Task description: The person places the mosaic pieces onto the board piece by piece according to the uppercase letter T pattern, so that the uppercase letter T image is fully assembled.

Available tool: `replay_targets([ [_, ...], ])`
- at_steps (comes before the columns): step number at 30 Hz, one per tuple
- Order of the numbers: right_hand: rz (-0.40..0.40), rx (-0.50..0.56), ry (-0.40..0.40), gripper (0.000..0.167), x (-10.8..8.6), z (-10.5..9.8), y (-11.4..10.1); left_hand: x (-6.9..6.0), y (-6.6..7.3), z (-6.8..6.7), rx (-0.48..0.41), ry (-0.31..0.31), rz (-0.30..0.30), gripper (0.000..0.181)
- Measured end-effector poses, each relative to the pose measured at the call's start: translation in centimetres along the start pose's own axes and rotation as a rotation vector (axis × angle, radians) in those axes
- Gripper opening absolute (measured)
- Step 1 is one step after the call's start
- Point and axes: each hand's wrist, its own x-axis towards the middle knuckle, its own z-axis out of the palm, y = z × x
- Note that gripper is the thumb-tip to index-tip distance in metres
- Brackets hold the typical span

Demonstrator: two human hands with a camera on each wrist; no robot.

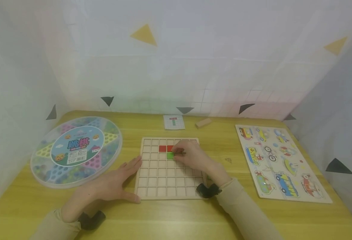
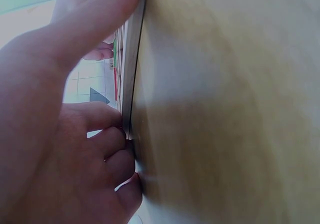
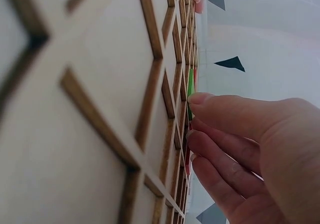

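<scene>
A wooden grid board (image 1: pixel 156 191) lies on the table, with red square tiles (image 1: pixel 162 148) side by side in an upper row. Just below them is a green square tile (image 1: pixel 170 156). My right hand (image 1: pixel 192 155) bends over the board, pinching at the green tile with thumb and fingers; its far edge is covered. In the right wrist view the thumb tip touches the green tile (image 3: pixel 190 84). My left hand (image 1: pixel 111 183) rests spread at the board's left side, fingertips on its edge, thumb at the near left corner. The left wrist view shows those fingers (image 2: pixel 107 141) against the edge.
Behind the board lie a small card (image 1: pixel 174 126) printed with a red and green T and a wooden block (image 1: pixel 203 123). A round Chinese checkers box (image 1: pixel 116 150) stands on the left, a wooden picture puzzle (image 1: pixel 271 173) on the right. White draped cloth (image 1: pixel 193 73) surrounds the table.
</scene>
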Motion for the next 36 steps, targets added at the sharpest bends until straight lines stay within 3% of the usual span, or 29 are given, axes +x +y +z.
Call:
replay_targets([
  [8, -0.012, 0.034, 0.011, 0.018, 0.0, -0.6, -0.3, 0.1, 0.0, 0.0, -0.002, -0.001, -0.004, 0.120],
  [14, -0.003, 0.116, 0.046, 0.020, -0.3, -2.2, -0.7, 0.1, 0.0, -0.1, -0.003, -0.001, 0.000, 0.120],
  [20, -0.010, 0.100, 0.058, 0.026, -1.0, -3.8, -0.8, 0.1, -0.1, -0.1, -0.002, 0.010, 0.013, 0.120],
  [31, 0.048, 0.085, 0.021, 0.025, -3.8, -5.6, 1.5, 0.1, -0.2, 0.1, 0.013, 0.016, 0.014, 0.120],
  [36, 0.005, 0.039, 0.075, 0.024, -5.8, -6.4, 2.9, 0.1, -0.1, 0.1, 0.014, 0.013, 0.010, 0.120],
])
